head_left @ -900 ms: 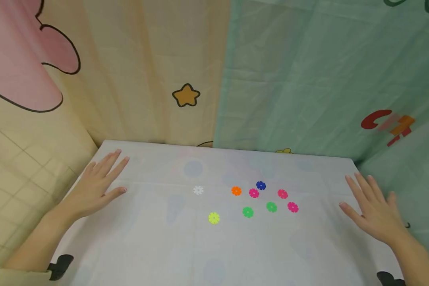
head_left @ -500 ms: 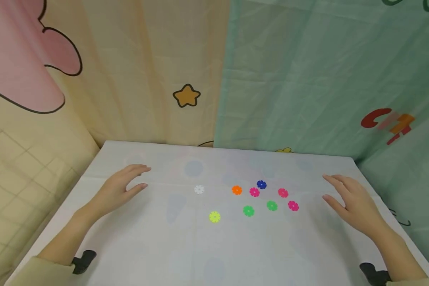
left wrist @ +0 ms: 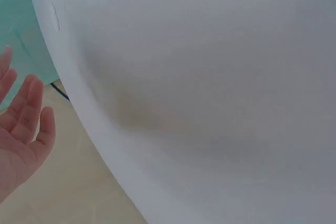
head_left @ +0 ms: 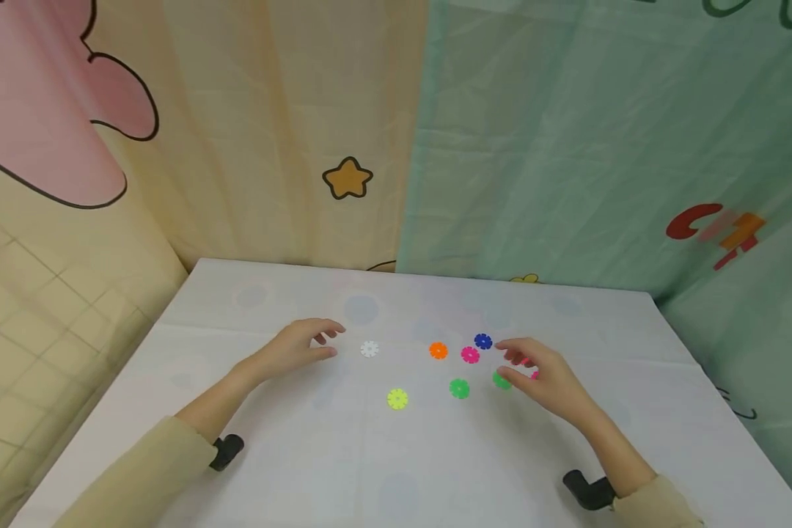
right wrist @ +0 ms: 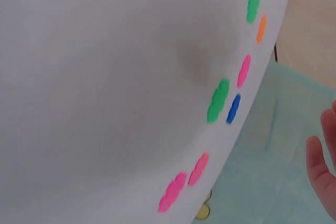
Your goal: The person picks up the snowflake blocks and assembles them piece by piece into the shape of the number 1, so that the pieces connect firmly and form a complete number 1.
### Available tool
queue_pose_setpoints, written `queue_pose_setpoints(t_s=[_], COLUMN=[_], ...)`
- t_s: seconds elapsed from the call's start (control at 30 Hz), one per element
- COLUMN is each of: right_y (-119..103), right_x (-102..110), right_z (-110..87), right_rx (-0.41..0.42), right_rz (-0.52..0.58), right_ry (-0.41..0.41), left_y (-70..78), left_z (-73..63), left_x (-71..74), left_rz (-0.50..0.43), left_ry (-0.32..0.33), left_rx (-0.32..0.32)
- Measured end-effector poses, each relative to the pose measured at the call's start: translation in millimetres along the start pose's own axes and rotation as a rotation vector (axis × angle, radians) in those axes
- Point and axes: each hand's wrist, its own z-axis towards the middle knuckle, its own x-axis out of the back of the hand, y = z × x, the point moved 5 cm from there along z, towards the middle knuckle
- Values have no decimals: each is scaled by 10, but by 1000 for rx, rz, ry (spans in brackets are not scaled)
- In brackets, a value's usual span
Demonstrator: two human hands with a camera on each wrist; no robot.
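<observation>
Several flat, notched plastic discs lie apart on the white tabletop. In the head view my left hand [head_left: 292,347] hovers just left of the white disc [head_left: 369,349], fingers loosely bent, holding nothing. My right hand [head_left: 543,372] is above the right-hand discs and partly hides a green disc [head_left: 501,380] and two pink ones. Its thumb and fingers are apart with nothing between them. Between the hands lie an orange disc [head_left: 438,350], a pink disc [head_left: 470,355], a blue disc [head_left: 482,341], another green disc [head_left: 459,389] and a yellow disc [head_left: 397,399].
The white table [head_left: 290,455] reaches back to a cream curtain [head_left: 270,147] and a green curtain [head_left: 534,147]. Tiled wall or cloth [head_left: 46,337] lies past the left edge. Black wrist mounts [head_left: 227,452] stick out under both forearms.
Both hands have come inward from the table's sides, the left toward the white disc, the right over the green and pink discs. Their spread fingers are now more bent. The discs lie as before.
</observation>
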Motion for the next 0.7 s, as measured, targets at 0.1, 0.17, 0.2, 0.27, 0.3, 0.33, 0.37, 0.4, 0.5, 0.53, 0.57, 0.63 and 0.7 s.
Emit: queue_pose_setpoints(t_s=[0.1, 0.17, 0.2, 0.27, 0.3, 0.33, 0.37, 0.4, 0.5, 0.53, 0.57, 0.63, 0.7], right_y=[-91, -143, -172, -221, -247, -266, -291, -312, -370, -386, -401, -426, -451], right_x=[-240, -400, -477, -641, -717, -792, -857, -921, -1073, -1114, -1149, -1210, -1265], right_z=[94, 157, 187, 244, 269, 293, 317, 341, 414, 441, 467, 517, 569], right_rx=[-12, -30, -43, -69, -82, -95, -101, -108, -116, -116, -117, -130, -145], right_rz=[126, 203, 238, 301, 323, 339, 352, 351, 317, 300, 283, 254, 237], right_ry=[-55, -101, -127, -191, -221, -251, -282, -312, -405, -435, -461, -504, -528], left_y=[-5, 5, 9, 14, 11, 5, -2, -9, -43, -53, -59, -65, -60], left_z=[108, 168, 196, 240, 264, 287, 311, 332, 387, 401, 414, 438, 461], left_x=[-95, -157, -185, -236, -259, -282, -302, -320, -369, -382, -390, -403, -410], left_rz=[-18, -27, -35, -51, -61, -71, -80, -87, -74, -67, -55, -28, -15], left_ry=[-44, -59, -62, -62, -59, -57, -55, -52, -53, -53, -53, -49, -38], left_rx=[10, 25, 34, 47, 51, 54, 60, 64, 79, 85, 84, 76, 61])
